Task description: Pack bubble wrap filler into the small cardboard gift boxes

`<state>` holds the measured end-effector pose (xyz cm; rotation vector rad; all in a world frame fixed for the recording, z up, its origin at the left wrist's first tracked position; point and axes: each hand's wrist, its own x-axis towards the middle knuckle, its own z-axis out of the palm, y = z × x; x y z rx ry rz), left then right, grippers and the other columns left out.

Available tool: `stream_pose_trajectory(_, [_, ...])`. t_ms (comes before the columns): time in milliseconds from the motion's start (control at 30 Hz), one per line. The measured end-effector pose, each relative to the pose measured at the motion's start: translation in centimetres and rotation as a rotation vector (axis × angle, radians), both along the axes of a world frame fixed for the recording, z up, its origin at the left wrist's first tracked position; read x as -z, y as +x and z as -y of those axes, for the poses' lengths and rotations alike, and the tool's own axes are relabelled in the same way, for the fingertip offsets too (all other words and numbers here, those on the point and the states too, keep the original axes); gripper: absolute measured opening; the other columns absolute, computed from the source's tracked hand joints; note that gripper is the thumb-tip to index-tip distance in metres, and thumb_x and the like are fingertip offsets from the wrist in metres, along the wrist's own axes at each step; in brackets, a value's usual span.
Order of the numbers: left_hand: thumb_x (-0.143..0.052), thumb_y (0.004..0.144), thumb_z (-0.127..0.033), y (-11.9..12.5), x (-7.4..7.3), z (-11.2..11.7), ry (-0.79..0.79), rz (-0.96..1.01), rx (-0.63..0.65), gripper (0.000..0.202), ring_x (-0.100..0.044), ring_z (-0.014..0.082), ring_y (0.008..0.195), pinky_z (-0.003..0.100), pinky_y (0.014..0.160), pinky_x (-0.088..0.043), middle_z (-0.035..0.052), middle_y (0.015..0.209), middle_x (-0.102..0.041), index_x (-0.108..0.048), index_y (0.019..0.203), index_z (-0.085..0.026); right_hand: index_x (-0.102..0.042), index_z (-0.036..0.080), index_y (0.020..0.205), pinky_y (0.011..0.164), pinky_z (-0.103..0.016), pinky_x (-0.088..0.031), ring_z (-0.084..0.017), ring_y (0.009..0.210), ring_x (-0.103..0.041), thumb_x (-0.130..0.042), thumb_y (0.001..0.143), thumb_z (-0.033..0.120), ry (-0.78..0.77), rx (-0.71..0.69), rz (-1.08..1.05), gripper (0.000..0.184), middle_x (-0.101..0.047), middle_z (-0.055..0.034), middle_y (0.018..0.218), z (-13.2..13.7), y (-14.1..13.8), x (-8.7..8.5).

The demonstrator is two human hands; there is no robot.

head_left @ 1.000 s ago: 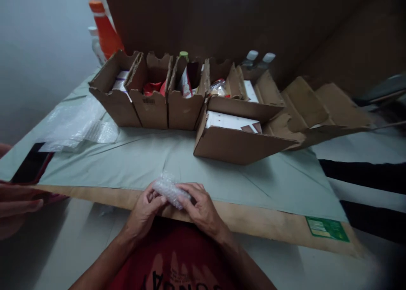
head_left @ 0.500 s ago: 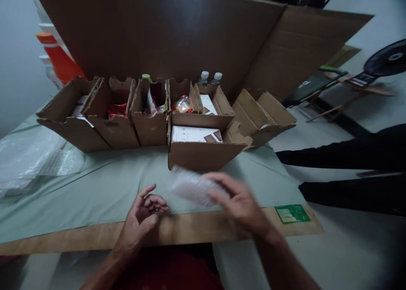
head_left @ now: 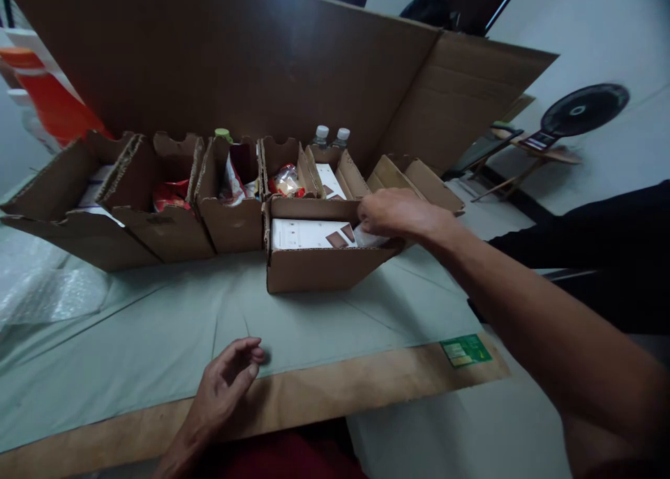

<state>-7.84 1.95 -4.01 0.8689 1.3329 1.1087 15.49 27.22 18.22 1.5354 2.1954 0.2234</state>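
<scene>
Your right hand point(head_left: 392, 210) was down at the right end of the near cardboard box point(head_left: 308, 271), its fingers curled over a translucent wrapped piece point(head_left: 369, 239). That piece lay inside the box, just beside the right end of a white carton point(head_left: 298, 234). You had the fingers bent and close to it, but their tips were mostly hidden, so I cannot tell whether they gripped it or only pressed on it. Your left hand point(head_left: 225, 381) held nothing; it was half open, with fingers loosely bent, above the near edge of the tabletop point(head_left: 172, 339).

The step in hand looked like settling the wrapped piece into the space past the carton. As I judged it, your next move called for getting it seated below the rim, then relaxing the fingers and drawing them straight up.

Room was tight there: the box's near wall stood on one side of your fingers, and its far wall backed onto the row of boxes behind. To the far right, an open box point(head_left: 437, 186) crowded your knuckles. The freer way out was up and toward you, over the bare cloth between the near box and the wooden edge point(head_left: 335, 385), with your left hand well apart.
</scene>
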Motion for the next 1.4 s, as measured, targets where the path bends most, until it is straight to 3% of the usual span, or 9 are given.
stream_pose_trajectory(333, [-0.076, 0.078, -0.047, 0.0, 0.3, 0.1, 0.064, -0.135, 0.057, 0.038, -0.075, 0.0278, 0.095, 0.04, 0.089, -0.061, 0.0111, 0.097, -0.078, -0.075, 0.105, -0.02, -0.077, 0.017, 0.091, 0.066, -0.03, -0.046, -0.023, 0.081, -0.071, -0.064, 0.083, 0.014, -0.141, -0.128, -0.133, 0.016, -0.077, -0.0108, 0.091, -1.6, 1.9, 3.3])
stream_pose_trajectory(567, [-0.067, 0.089, -0.043, -0.3, -2.6, -2.0, 0.226, -0.332, -0.059, 0.037, -0.07, 0.0259, 0.105, 0.041, 0.093, -0.058, 0.0111, 0.12, -0.071, -0.069, 0.121, -0.024, -0.074, 0.021, 0.109, 0.084, -0.037, -0.053, -0.023, 0.094, -0.072, -0.058, 0.094, 0.028, 0.576, -0.13, -0.829, 0.023, -0.077, -0.0072, 0.107, 6.1, 7.5, 2.5])
stream_pose_trajectory(667, [-0.067, 0.09, -0.04, -0.1, -3.7, -4.2, 0.332, -0.318, -0.116, 0.064, -0.06, 0.0291, 0.128, 0.048, 0.104, -0.053, 0.0126, 0.147, -0.056, -0.046, 0.149, -0.03, -0.072, 0.022, 0.111, 0.078, -0.035, -0.055, -0.021, 0.09, -0.072, -0.062, 0.094, 0.036, 0.676, 0.006, -1.13, 0.024, -0.077, -0.0074, 0.105, 9.3, 10.6, 6.3])
stream_pose_trajectory(767, [-0.072, 0.084, -0.044, 1.0, -4.5, -7.4, 0.362, -0.29, -0.11, 0.093, -0.036, 0.0351, 0.15, 0.057, 0.113, -0.044, 0.0145, 0.165, -0.034, -0.02, 0.16, -0.033, -0.06, 0.021, 0.132, 0.079, -0.036, -0.057, -0.025, 0.105, -0.07, -0.068, 0.088, 0.051, 0.374, 0.126, -1.416, 0.054, -0.071, -0.0121, 0.124, 9.2, 10.9, 12.0])
stream_pose_trajectory(933, [-0.076, 0.074, -0.047, 3.6, -5.1, -12.4, 0.351, -0.193, 0.018, 0.1, -0.036, 0.0391, 0.148, 0.06, 0.119, -0.033, 0.0179, 0.16, -0.039, -0.027, 0.157, -0.022, -0.055, 0.021, 0.138, 0.115, -0.048, -0.041, -0.03, 0.133, -0.054, -0.058, 0.085, 0.075, 0.05, 0.097, -1.699, 0.076, -0.062, -0.014, 0.14, 7.0, 8.0, 17.3])
stream_pose_trajectory(1033, [-0.076, 0.074, -0.046, 4.0, -4.7, -10.7, 0.357, -0.116, 0.045, 0.091, -0.048, 0.0372, 0.14, 0.057, 0.119, -0.036, 0.0164, 0.15, -0.051, -0.036, 0.151, -0.019, -0.059, 0.022, 0.135, 0.119, -0.049, -0.035, -0.031, 0.133, -0.054, -0.059, 0.087, 0.071, 0.08, 0.181, -1.725, 0.069, -0.065, -0.0123, 0.136, 9.5, 7.2, 17.8])
stream_pose_trajectory(1233, [-0.075, 0.08, -0.046, -1.0, -3.6, 0.6, 0.168, -0.108, -0.085, 0.075, -0.052, 0.0345, 0.137, 0.051, 0.116, -0.041, 0.0131, 0.141, -0.059, -0.044, 0.145, -0.025, -0.062, 0.024, 0.133, 0.109, -0.047, -0.046, -0.03, 0.122, -0.061, -0.059, 0.093, 0.059, 0.002, 0.213, -1.75, 0.053, -0.07, -0.0109, 0.126, 17.0, 2.5, 18.4])
stream_pose_trajectory(1300, [-0.078, 0.077, -0.046, -2.5, -4.7, 1.1, 0.183, -0.145, -0.204, 0.082, -0.053, 0.034, 0.136, 0.05, 0.115, -0.043, 0.0127, 0.142, -0.058, -0.041, 0.147, -0.025, -0.063, 0.024, 0.131, 0.107, -0.045, -0.047, -0.029, 0.122, -0.061, -0.059, 0.093, 0.058, -0.045, 0.125, -1.767, 0.051, -0.069, -0.0106, 0.127, 16.6, 0.3, 17.7])
stream_pose_trajectory(1400, [-0.081, 0.069, -0.047, -2.1, -6.8, -1.7, 0.275, -0.175, -0.225, 0.091, -0.058, 0.0346, 0.128, 0.051, 0.109, -0.048, 0.0136, 0.143, -0.057, -0.041, 0.148, -0.023, -0.062, 0.022, 0.13, 0.109, -0.047, -0.046, -0.03, 0.124, -0.06, -0.059, 0.091, 0.062, 0.051, 0.093, -1.787, 0.056, -0.069, -0.0116, 0.127, 14.4, -0.3, 16.2])
